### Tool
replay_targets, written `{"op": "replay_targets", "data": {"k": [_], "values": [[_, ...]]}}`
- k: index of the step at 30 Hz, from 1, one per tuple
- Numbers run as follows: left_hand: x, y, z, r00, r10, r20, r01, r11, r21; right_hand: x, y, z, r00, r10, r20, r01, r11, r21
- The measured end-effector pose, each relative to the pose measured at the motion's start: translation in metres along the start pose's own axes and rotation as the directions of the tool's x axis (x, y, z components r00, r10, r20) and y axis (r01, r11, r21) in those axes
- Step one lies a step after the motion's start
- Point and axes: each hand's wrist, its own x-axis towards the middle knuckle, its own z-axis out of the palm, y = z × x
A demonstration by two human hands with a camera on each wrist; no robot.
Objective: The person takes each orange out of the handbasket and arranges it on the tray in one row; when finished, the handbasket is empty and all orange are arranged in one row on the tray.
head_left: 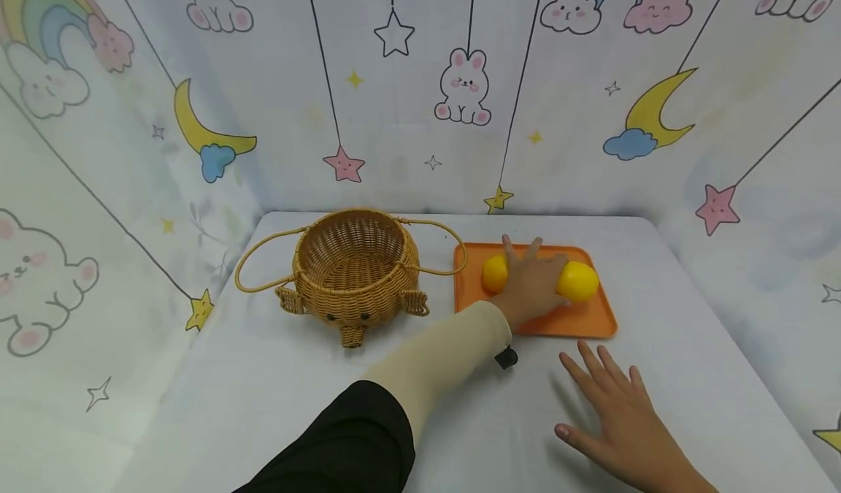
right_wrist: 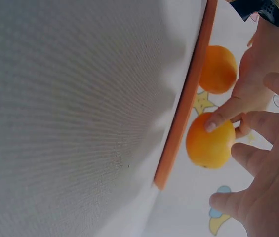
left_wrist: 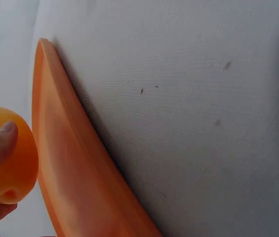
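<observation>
Reaching across the orange tray (head_left: 473,288), my left hand (head_left: 531,285) pinches the right-hand orange (head_left: 578,282) between its thumb and fingers. In the left wrist view the thumb lies on the side of that orange (left_wrist: 16,163); much of the hand is out of frame. The second orange (head_left: 494,274) rests toward the tray's left side, just beside the hand and partly covered by it. Nearer the front, my right hand (head_left: 620,420) hovers over the white table with fingers spread, holding nothing. The right wrist view also shows its spread fingers (right_wrist: 262,128) close to the pinched orange (right_wrist: 211,140).
A woven wicker basket (head_left: 358,288) with an animal face and two loop handles stands left of the tray. Its right handle (head_left: 453,248) reaches the tray's left edge. A white printed cloth backdrop (head_left: 407,98) encloses the table's back and sides.
</observation>
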Motion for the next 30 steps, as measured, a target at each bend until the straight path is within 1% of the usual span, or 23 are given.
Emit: {"op": "replay_targets", "data": {"k": [3,8,12,14,21,24,30], "values": [[-0.0017,0.0035,-0.003,1.0,-0.001,0.022,0.001,1.0,0.011,-0.0009,0.0015,-0.0007,1.0,0.015,0.012,-0.015,1.0,0.006],[-0.0028,0.0085,-0.0019,0.997,0.001,0.079,-0.002,1.0,0.023,-0.0021,0.0046,-0.0017,0.999,0.039,0.035,-0.039,0.999,0.007],[-0.001,0.0106,-0.0006,0.992,0.0,0.123,-0.003,1.0,0.03,-0.0026,0.0065,-0.0005,0.998,0.041,0.037,-0.041,0.999,0.012],[0.0004,0.0106,0.0001,0.991,-0.001,0.136,-0.006,0.999,0.048,-0.0026,0.0071,0.0006,0.999,0.037,0.034,-0.037,0.999,0.012],[0.0016,0.0086,0.0034,0.992,0.018,0.128,-0.032,0.993,0.115,-0.0015,0.0061,-0.0018,0.999,0.042,0.03,-0.043,0.999,0.01],[0.0008,0.0084,0.0046,0.992,0.031,0.121,-0.046,0.991,0.125,-0.0025,0.0047,-0.0034,0.998,0.05,0.03,-0.05,0.999,0.013],[-0.0058,0.0062,-0.0001,0.993,0.088,0.072,-0.097,0.986,0.134,-0.0053,0.0017,-0.0045,0.999,0.035,0.002,-0.035,0.999,0.018]]}}
